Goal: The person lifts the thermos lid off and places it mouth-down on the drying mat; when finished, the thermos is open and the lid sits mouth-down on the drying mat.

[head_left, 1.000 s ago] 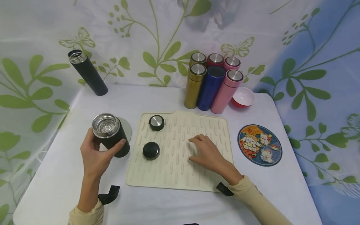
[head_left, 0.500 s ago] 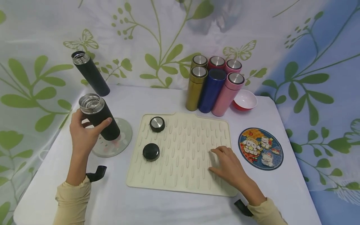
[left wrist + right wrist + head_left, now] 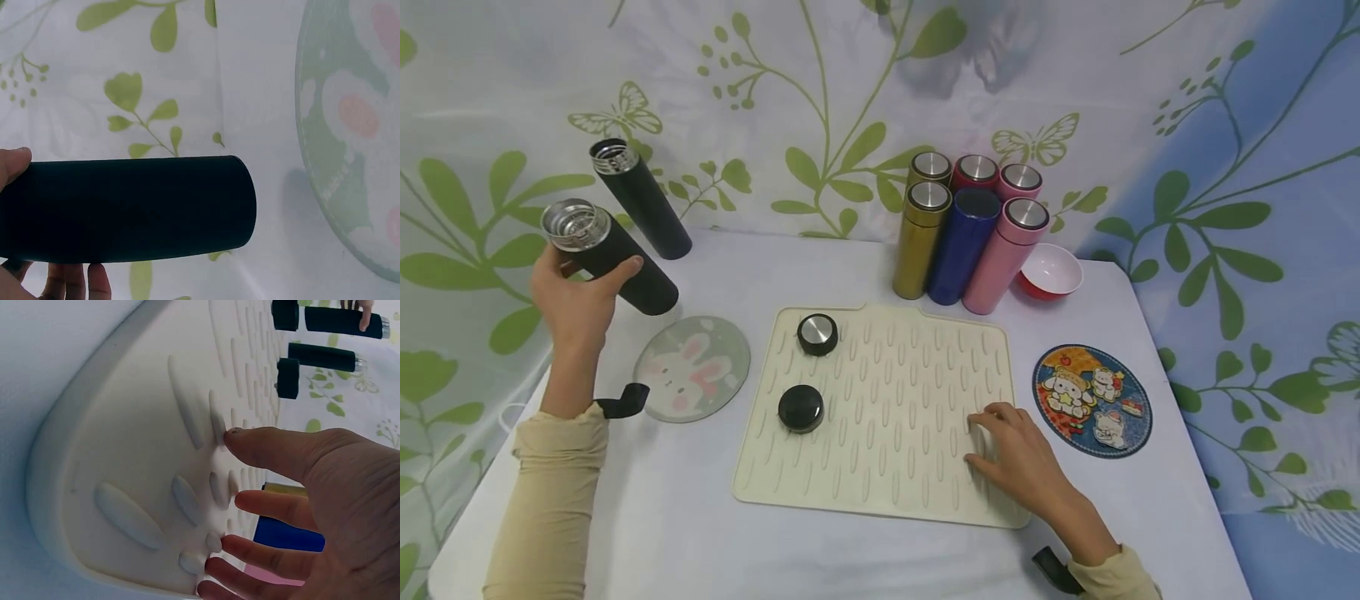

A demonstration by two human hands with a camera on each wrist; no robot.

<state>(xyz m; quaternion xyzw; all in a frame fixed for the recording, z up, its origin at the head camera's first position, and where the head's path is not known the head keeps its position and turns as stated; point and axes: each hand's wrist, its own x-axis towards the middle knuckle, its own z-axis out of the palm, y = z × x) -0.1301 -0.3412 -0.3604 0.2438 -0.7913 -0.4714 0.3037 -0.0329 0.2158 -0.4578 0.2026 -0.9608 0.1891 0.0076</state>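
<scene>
My left hand point(image 3: 576, 304) grips a black thermos bottle point(image 3: 642, 277) round its side, thumb on the near side. The bottle's steel mouth is uncovered, and its base stands to the upper left of the bunny coaster point(image 3: 688, 371). In the left wrist view the black wall of the thermos bottle point(image 3: 144, 209) nears the coaster, with a shadow between them. Over the right part of the cream ridged mat point(image 3: 880, 487) is my right hand point(image 3: 1024, 462), fingers loosely bent and holding nothing. Two black lids lie on the mat, one steel-topped point(image 3: 817, 333), one glossy point(image 3: 801, 408).
A second lidless black bottle point(image 3: 643, 200) stands close behind the held one. Several gold, red, blue and pink bottles point(image 3: 967, 242) cluster at the back, beside a red-and-white bowl point(image 3: 1051, 271). A round cartoon coaster point(image 3: 1093, 400) lies right of the mat.
My left hand has carried the black thermos bottle up and left, past the bunny coaster toward the other black bottle. My right hand has drawn back to the mat's right side.
</scene>
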